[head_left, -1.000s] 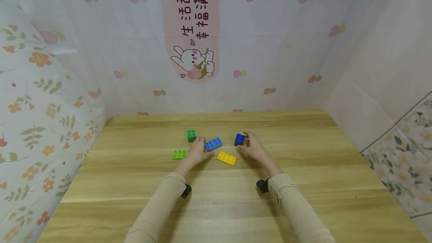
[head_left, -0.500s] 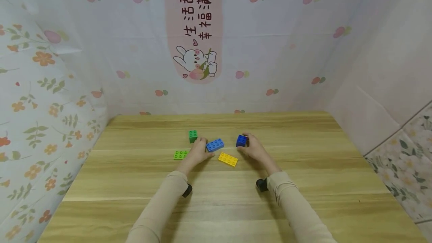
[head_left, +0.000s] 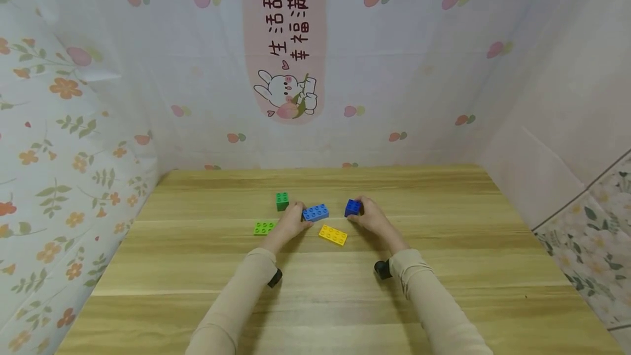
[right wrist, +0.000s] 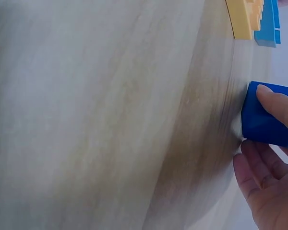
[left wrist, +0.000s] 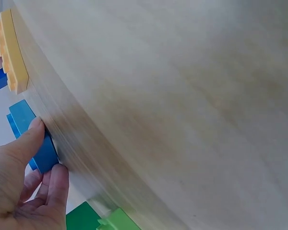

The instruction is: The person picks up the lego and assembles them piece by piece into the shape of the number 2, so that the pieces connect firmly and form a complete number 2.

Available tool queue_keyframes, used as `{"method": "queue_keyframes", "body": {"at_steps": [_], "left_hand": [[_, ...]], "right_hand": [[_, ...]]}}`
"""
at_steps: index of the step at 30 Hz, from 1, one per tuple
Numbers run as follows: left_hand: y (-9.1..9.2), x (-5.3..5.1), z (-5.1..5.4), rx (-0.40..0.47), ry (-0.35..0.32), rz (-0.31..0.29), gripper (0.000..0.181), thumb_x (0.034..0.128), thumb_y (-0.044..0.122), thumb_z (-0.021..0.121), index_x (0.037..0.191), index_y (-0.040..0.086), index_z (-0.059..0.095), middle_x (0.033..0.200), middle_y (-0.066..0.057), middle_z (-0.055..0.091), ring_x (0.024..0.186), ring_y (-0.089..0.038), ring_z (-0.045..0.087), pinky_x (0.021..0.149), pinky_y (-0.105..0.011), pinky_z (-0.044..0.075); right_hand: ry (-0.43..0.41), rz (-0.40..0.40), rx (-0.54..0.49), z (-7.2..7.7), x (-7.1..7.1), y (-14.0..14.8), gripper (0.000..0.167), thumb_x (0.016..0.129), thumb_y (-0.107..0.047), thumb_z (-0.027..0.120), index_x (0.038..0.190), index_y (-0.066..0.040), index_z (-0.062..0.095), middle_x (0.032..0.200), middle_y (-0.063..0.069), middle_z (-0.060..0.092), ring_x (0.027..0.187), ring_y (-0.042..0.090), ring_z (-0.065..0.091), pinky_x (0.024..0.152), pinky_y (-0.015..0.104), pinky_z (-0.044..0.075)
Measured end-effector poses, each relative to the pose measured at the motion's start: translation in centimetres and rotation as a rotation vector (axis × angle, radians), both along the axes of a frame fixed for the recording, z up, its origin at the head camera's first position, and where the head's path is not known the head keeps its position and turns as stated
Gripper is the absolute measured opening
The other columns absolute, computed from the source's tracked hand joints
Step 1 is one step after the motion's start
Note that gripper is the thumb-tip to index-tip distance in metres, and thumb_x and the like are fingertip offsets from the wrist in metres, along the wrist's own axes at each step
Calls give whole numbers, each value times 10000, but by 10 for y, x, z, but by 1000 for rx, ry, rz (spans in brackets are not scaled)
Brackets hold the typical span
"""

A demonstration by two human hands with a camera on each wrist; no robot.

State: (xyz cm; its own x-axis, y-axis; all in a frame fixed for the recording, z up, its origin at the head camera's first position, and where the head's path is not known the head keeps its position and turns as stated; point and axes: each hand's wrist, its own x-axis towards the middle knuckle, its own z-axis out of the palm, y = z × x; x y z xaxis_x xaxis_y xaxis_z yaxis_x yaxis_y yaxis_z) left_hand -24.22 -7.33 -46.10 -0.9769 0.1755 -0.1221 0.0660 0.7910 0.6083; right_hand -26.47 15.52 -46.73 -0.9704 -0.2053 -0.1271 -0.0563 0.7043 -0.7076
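A light-blue eight-stud toy brick (head_left: pixel 316 212) lies flat near the middle of the table, pinched between the thumb and fingers of my left hand (head_left: pixel 290 223). In the left wrist view its studs face left, with the thumb on its side. To the right, my right hand (head_left: pixel 373 219) grips a dark-blue four-stud brick (head_left: pixel 352 207). The right wrist view has the thumb on one face of this dark-blue brick (right wrist: pixel 266 115) and the fingers at the opposite side. Between and in front of the hands is a flat yellow brick (head_left: pixel 333 235), touched by neither.
Behind my left hand stands a green four-stud brick (head_left: pixel 282 201). A lime-green brick (head_left: pixel 263 228) lies left of that hand, partly covered by it. The wooden table (head_left: pixel 315 311) ends at a patterned curtain (head_left: pixel 394 81) at the back.
My left hand and the light-blue brick have shifted very slightly to the right. The right hand stays at the dark-blue brick. The head view has tilted a little.
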Motion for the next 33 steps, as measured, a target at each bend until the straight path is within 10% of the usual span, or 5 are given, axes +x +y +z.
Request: {"method": "queue_keyframes", "body": {"at_steps": [33], "left_hand": [[6,-22,-3,163,-58,-31,376,888,37,698,1231,-49,572,1179,-191,552,1063,-278,545,960,-390,495]], "right_hand": [[127,91,-67,50,-2,-17,514,921,-82,670,1373,60,472,1248,272,579,1082,392,586,895,463,538]]}}
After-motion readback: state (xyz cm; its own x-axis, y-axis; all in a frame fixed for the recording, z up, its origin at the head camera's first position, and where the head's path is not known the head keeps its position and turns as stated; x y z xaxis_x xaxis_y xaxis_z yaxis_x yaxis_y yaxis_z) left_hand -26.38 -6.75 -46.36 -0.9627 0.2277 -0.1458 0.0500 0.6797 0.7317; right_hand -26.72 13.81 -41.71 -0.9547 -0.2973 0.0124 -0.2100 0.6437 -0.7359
